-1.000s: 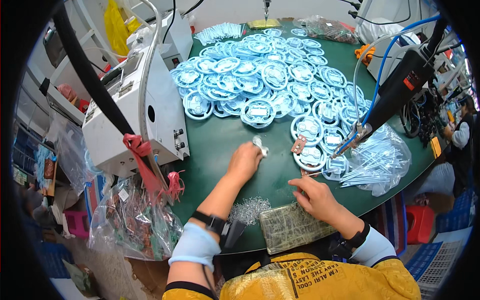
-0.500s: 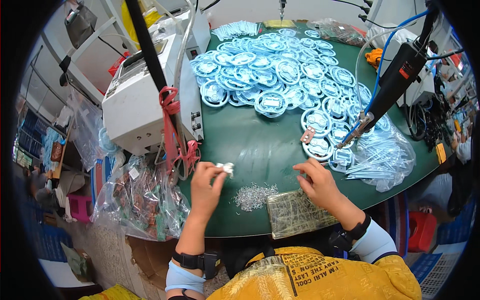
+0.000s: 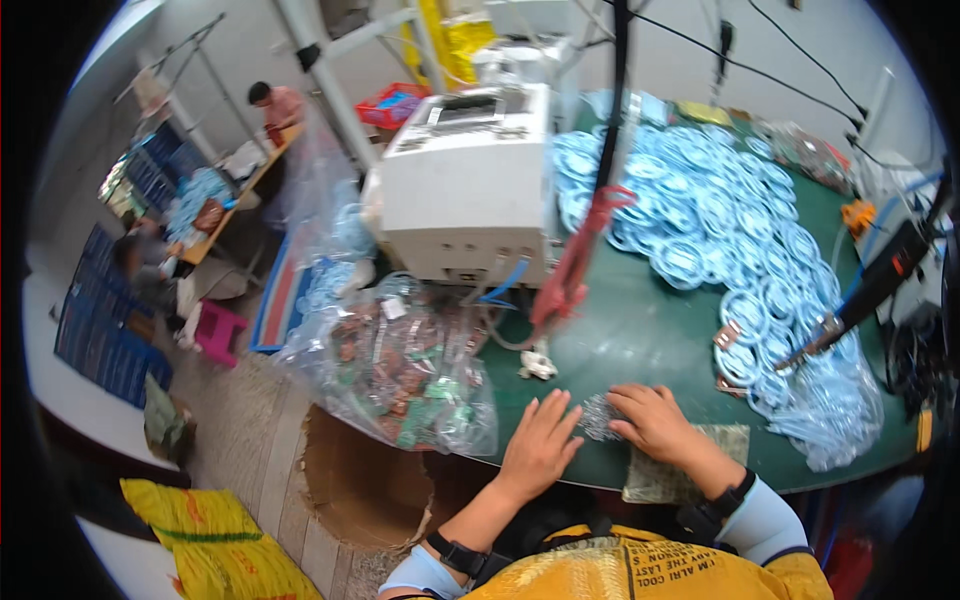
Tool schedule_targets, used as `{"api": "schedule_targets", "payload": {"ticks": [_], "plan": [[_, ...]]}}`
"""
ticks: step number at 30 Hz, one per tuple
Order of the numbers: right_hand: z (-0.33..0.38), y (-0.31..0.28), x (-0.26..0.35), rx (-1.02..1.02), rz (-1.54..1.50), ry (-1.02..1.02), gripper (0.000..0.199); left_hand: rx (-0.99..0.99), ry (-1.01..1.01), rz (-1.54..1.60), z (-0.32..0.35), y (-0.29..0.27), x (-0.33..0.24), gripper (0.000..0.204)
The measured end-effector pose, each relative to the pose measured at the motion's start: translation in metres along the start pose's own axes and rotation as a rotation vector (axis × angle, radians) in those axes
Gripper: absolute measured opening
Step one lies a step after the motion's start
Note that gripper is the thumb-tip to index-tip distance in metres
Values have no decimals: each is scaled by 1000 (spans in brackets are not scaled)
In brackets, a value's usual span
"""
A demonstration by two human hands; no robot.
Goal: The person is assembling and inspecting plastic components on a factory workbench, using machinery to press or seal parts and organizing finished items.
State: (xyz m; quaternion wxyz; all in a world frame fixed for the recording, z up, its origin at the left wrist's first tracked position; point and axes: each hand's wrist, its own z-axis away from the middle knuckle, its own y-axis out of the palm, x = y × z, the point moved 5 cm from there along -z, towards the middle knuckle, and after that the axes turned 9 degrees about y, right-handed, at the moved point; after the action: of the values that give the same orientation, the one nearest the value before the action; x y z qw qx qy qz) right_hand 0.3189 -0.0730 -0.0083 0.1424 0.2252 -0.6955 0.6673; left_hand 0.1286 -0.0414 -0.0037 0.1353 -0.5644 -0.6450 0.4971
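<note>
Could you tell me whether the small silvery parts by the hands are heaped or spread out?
Heaped: the silvery parts form one small pile between both hands.

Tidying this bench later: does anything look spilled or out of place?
A clear bag of small parts bulges over the green table's left edge. Tiny silvery pieces lie loose between the left hand and right hand.

Green table (image 3: 640, 330) under blue cable coils (image 3: 700, 210)
</note>
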Motion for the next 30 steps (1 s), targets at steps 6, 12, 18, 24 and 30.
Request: {"api": "schedule_targets", "payload": {"ticks": [6,12,18,24,30], "plan": [[-5,-23,6,-116,-64,70,40,-93,-247,-555,41,-77,29,73],[-21,-15,35,-138,-48,3,36,-202,-557,-363,71,-100,89,60],[-21,2,42,-38,80,-86,33,-91,-437,-173,76,-103,85,16],[-16,-15,32,-124,53,-10,29,-221,-410,41,68,-147,93,30],[-20,-28,30,-180,61,2,24,-492,-372,7,11,-215,180,14]]}}
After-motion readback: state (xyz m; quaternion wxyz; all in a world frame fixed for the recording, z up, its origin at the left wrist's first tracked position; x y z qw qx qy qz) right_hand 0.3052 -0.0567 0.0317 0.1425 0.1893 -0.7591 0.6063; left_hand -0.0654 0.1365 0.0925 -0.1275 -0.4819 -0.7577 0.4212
